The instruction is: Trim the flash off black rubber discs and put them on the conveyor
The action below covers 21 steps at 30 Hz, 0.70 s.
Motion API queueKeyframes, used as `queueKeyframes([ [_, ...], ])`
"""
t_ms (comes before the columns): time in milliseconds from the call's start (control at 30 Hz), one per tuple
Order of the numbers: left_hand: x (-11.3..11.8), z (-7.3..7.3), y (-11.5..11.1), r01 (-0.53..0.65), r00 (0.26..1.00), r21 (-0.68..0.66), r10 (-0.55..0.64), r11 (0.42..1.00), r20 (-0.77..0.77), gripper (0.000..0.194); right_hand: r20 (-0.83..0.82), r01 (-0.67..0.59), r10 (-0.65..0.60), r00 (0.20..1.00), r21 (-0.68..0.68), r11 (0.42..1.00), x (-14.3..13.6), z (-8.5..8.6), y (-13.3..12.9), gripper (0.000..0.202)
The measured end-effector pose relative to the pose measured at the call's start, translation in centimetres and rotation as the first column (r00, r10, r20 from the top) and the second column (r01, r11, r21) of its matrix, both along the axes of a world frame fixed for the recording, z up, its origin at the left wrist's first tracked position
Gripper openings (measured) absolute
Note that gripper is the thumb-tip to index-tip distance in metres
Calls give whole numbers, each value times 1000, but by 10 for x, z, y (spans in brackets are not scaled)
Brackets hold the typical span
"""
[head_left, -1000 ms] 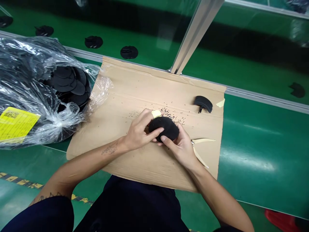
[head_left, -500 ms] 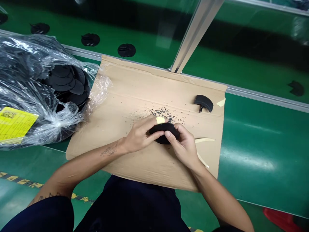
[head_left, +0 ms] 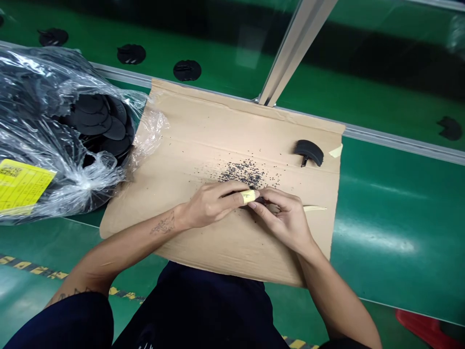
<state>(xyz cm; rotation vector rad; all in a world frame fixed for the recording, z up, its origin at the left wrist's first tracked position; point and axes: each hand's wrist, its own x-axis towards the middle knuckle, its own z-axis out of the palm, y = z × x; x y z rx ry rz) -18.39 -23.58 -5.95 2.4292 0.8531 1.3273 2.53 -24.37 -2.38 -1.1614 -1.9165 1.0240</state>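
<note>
My left hand (head_left: 218, 202), with yellow tape round one finger, is closed at the middle of the cardboard sheet (head_left: 203, 242). Its fingertips meet those of my right hand (head_left: 285, 213), also closed. Between them a small dark part of a black piece (head_left: 260, 199) shows; the rest is hidden by the fingers. Just beyond the hands lie scattered black bits (head_left: 243, 172). A curved black part with a short stem (head_left: 308, 151) rests at the sheet's right side. A pale strip (head_left: 314, 208) lies beside my right hand.
A clear plastic bag (head_left: 47, 97) of black discs (head_left: 96, 116) with a yellow label (head_left: 23, 184) stands at the left. Behind a metal rail (head_left: 403, 144) are several black pieces, one (head_left: 187, 71) near the sheet. A metal post (head_left: 290, 53) rises at the back.
The black piece, broad and plainly visible between my hands before, is now mostly hidden. My left fingers have closed in toward my right fingertips, and more of the black bits show.
</note>
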Motion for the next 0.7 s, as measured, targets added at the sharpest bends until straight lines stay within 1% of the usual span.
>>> queueKeyframes([
  [100, -1, 4, 2, -24, 997, -111, 33, 993, 75, 39, -14, -15, 17, 1000, 118, 993, -1, 1, -1, 8],
  [133, -1, 5, 4, -7, 994, -159, 24, 987, 110, 41, -22, -18, 21, 1000, 158, 987, -1, 1, -1, 6],
  [200, -2, 7, 7, 62, 984, -216, -22, 974, 179, 37, -30, -26, 33, 999, 227, 974, 0, -1, -1, 10],
  [267, -4, 8, 9, 131, 970, -218, -79, 967, 231, 29, -34, -43, 54, 998, 273, 961, 1, -4, -2, 16],
  [367, -4, 9, 10, 175, 955, -208, -114, 962, 275, 27, -46, -71, 90, 995, 311, 948, 2, -8, -2, 22],
  [500, -4, 10, 9, 213, 946, -225, -143, 951, 291, 23, -58, -87, 114, 992, 348, 934, 3, -13, -2, 27],
  [700, -4, 8, 7, 228, 934, -161, -169, 960, 315, 24, -19, -109, 125, 992, 371, 922, 4, -13, -1, 25],
])
